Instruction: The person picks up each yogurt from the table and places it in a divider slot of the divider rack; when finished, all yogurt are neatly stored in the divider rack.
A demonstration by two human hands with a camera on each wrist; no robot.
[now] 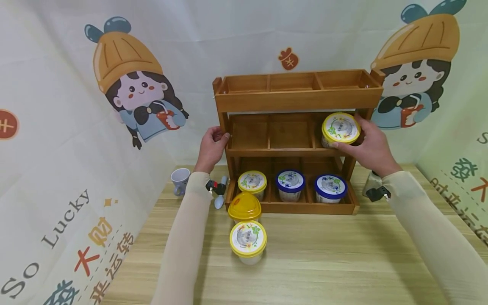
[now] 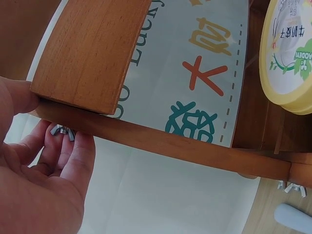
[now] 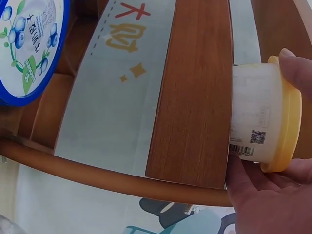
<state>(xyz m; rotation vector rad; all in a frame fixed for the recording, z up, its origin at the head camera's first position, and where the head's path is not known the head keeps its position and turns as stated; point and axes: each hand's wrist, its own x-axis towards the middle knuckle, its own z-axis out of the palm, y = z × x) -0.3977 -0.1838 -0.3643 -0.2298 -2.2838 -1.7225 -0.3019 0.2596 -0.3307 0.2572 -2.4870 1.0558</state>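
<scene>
A three-tier wooden rack stands along the back edge of a wood-grain counter, before a cartoon-printed cloth. A person in pale sleeves reaches out with both arms.

The right hand has its grip clamped on a tub with a yellow lid, thumb at the near side and fingers around the far side. This tub is at the right end of the rack's middle tier; the right wrist view shows its base hidden behind the front board, so whether it touches the tier's floor cannot be told.

The left hand has its grip clamped on the rack's left upright, thumb on one face and fingers on the other, beside a metal wing nut.

On the bottom tier, from left to right, sit a yellow-lidded tub, a blue-lidded tub and a second blue-lidded tub, each in its own compartment.

On the counter, a tub with a domed yellow lid stands by the rack's front left corner, and a flat-lidded yellow tub just in front of it. Left of the rack are a spoon and, farther left, a mug.
</scene>
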